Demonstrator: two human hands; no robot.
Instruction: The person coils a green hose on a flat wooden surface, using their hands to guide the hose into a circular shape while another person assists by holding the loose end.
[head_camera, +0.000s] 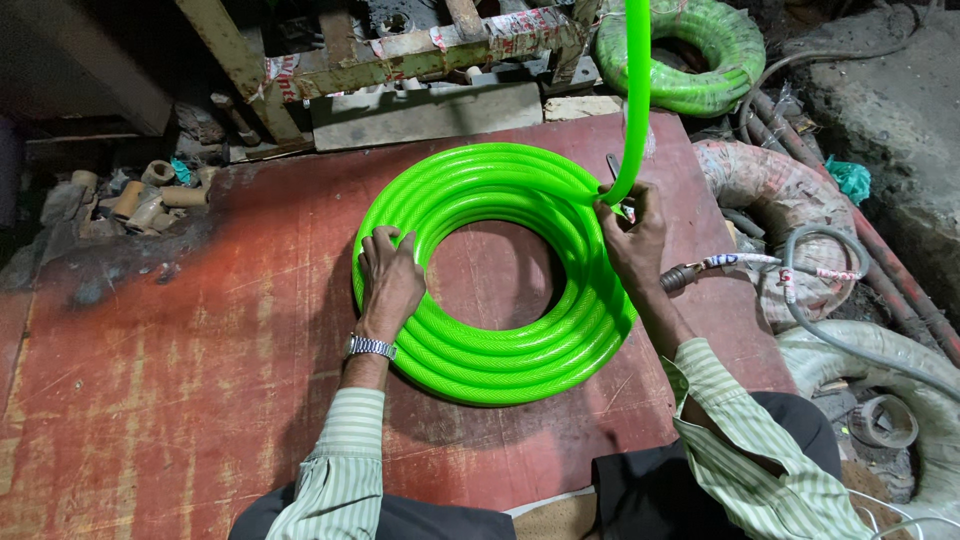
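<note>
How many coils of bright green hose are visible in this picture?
2. One large bright green braided plastic hose coil lies on the red wooden board under both hands. A second green hose coil sits behind, at the top right, partly cut off. Others may be hidden.

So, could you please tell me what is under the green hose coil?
The hose coil lies flat on a red board, bare through its hole. The left hand presses on it. The board beneath the loops is covered.
</note>
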